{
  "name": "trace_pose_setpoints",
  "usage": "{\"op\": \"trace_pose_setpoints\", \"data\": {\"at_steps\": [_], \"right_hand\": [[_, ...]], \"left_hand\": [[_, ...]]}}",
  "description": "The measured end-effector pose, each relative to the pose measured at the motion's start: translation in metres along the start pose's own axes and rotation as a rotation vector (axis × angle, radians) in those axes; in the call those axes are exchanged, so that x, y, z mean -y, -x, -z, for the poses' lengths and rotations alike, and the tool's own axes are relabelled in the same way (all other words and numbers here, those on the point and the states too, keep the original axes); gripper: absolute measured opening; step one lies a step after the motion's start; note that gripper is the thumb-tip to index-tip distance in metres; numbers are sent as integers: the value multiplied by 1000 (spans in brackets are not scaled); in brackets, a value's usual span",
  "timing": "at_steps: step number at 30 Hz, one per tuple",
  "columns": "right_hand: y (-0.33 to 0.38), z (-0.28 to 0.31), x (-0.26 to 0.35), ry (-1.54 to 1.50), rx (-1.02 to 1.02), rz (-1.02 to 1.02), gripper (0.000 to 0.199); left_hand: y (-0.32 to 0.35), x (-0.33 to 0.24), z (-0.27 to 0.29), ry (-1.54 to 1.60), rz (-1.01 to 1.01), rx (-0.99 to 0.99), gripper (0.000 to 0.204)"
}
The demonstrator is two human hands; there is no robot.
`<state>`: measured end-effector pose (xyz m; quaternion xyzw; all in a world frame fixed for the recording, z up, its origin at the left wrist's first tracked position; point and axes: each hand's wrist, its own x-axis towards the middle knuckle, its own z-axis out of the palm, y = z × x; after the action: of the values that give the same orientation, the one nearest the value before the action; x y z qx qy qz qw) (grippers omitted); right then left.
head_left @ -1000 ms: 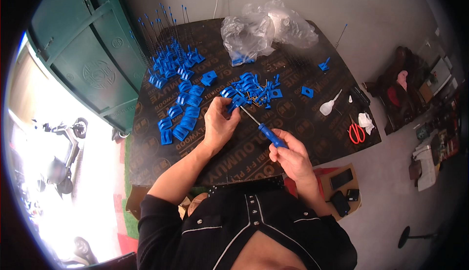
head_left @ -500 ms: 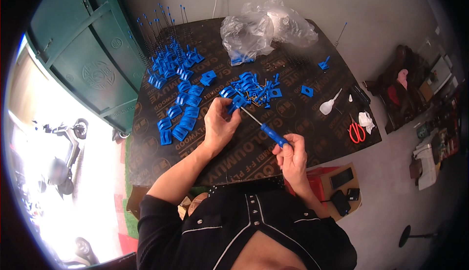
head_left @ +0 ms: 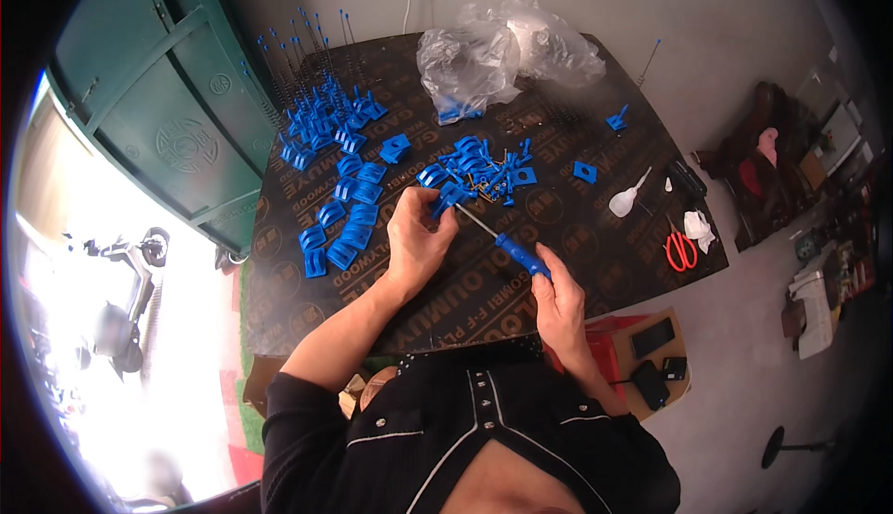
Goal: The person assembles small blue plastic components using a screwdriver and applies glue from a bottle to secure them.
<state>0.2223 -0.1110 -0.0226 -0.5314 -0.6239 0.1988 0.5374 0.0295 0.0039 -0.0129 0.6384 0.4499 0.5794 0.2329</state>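
Note:
Between the fingertips of my left hand (head_left: 415,237) is a small blue plastic part (head_left: 450,196), held just in front of a loose pile. My right hand (head_left: 558,298) grips the blue handle of a screwdriver (head_left: 523,252). Its metal shaft points up and left, and the tip meets the blue part; the exact contact point is too small to make out. Past my left fingers lies a heap of blue pieces and brass-coloured screws (head_left: 486,181). Left of my left hand, several blue curved pieces (head_left: 342,252) lie in rows.
Blue pieces with upright black springs (head_left: 321,109) crowd the far left of the dark table (head_left: 446,314). A clear plastic bag (head_left: 470,63) lies at the back. To the right are a white squeeze bottle (head_left: 625,201), red-handled pliers (head_left: 681,252) and crumpled tissue (head_left: 698,230).
My right hand has changed its hold on the screwdriver handle, with the fingers shifted and straighter. The left hand and the blue part stay almost where they were.

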Motion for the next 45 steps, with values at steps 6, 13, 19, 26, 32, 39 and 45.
{"op": "trace_pose_setpoints", "data": {"at_steps": [6,13,19,26,32,39,45], "right_hand": [[1,-3,3,-198,-56,-180,19],[1,0,-17,-23,-83,-120,22],[1,1,-13,76,-7,4,32],[0,2,-1,-393,-74,-282,17],[0,1,-2,-336,-46,-299,18],[0,-2,6,-665,5,-370,17],[0,2,4,-502,5,-393,18]], "left_hand": [[1,0,0,-11,4,13,25],[1,-6,0,-13,13,22,25],[-1,1,2,-25,30,3,25],[1,-3,1,-15,20,21,25],[1,-5,1,-29,8,26,25],[1,-9,2,-74,-69,19,26],[-1,-14,6,-105,-288,-19,32]]}}
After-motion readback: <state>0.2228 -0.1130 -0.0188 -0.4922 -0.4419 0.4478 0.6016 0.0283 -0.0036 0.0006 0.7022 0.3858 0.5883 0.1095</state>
